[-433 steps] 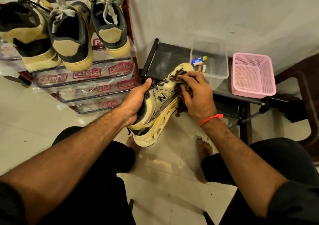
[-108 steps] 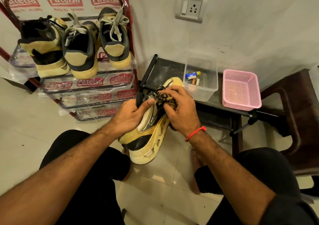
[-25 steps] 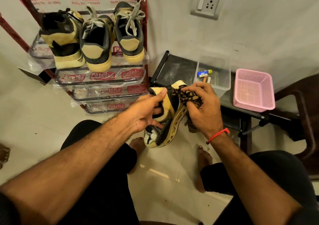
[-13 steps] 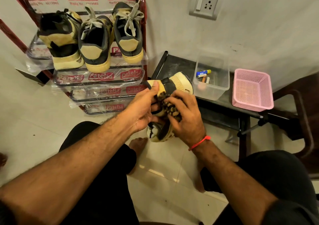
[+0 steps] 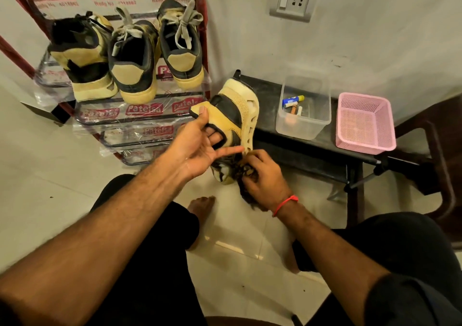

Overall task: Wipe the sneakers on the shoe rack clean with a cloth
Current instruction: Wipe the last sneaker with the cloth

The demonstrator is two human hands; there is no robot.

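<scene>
A yellow and black sneaker (image 5: 237,115) hangs heel up in front of me. My left hand (image 5: 200,145) holds it at the collar, thumb on the heel tab and a finger hooked inside the opening, the other fingers stretched out. My right hand (image 5: 260,173) grips a dark patterned cloth (image 5: 243,175) and presses it against the sneaker's lower end. On the red shoe rack (image 5: 200,35) to the left stand three more sneakers (image 5: 135,60), heels toward me.
A low black bench (image 5: 312,148) stands against the wall at right, carrying a clear plastic tub (image 5: 302,128) with small items and a pink mesh basket (image 5: 365,123). A dark chair (image 5: 445,150) is at the far right. My bare feet rest on the tiled floor (image 5: 50,175).
The sneaker has been turned heel up. My right hand with the cloth slid down from the middle of the shoe to its lower end. My left hand loosened, fingers spreading out.
</scene>
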